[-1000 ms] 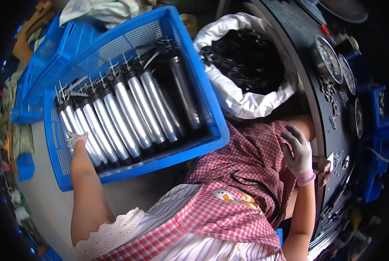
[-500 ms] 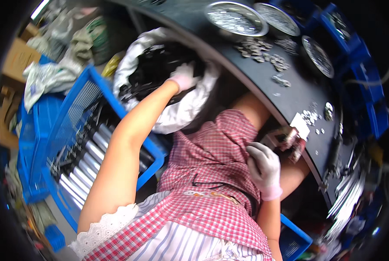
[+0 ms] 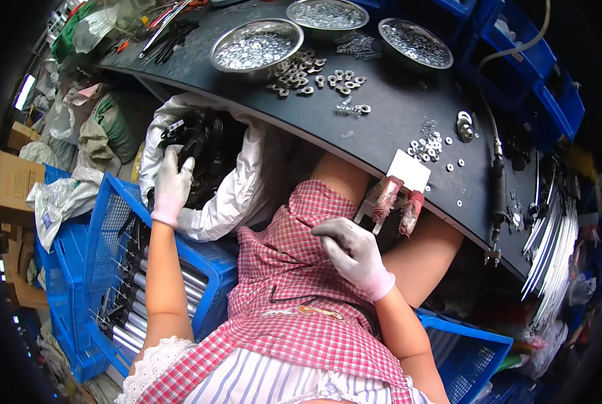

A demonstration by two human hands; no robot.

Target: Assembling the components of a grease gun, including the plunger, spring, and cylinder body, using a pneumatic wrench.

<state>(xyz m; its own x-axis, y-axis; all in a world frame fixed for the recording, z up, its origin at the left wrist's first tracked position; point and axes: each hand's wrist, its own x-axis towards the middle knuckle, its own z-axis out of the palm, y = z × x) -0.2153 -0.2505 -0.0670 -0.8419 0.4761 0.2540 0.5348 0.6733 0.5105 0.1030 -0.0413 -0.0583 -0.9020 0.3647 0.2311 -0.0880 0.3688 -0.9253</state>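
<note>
My left hand (image 3: 173,180), in a white glove with a pink cuff, reaches into a white sack (image 3: 230,205) of black plastic parts (image 3: 210,145). Its thumb and fingers close around a black part, mostly hidden among the others. Over my checked apron, my right hand (image 3: 355,254) is gloved the same way, its fingers bent together and nothing visible in them. Beyond it, at the table edge, is a fixture with two red-wrapped, worn grips (image 3: 386,200) and a white plate (image 3: 408,171).
On the dark table (image 3: 301,124) stand metal bowls (image 3: 257,46) of small parts, with metal lugs (image 3: 344,82) and washers (image 3: 425,148) lying loose. A hanging air tool (image 3: 498,188) and white rods (image 3: 553,249) are at right. A blue crate (image 3: 213,266) holds silver tubes (image 3: 134,337).
The view has shifted. My left hand has moved from the sack's right side to its left, and its fingers now close on a part. My right hand has moved left over my lap.
</note>
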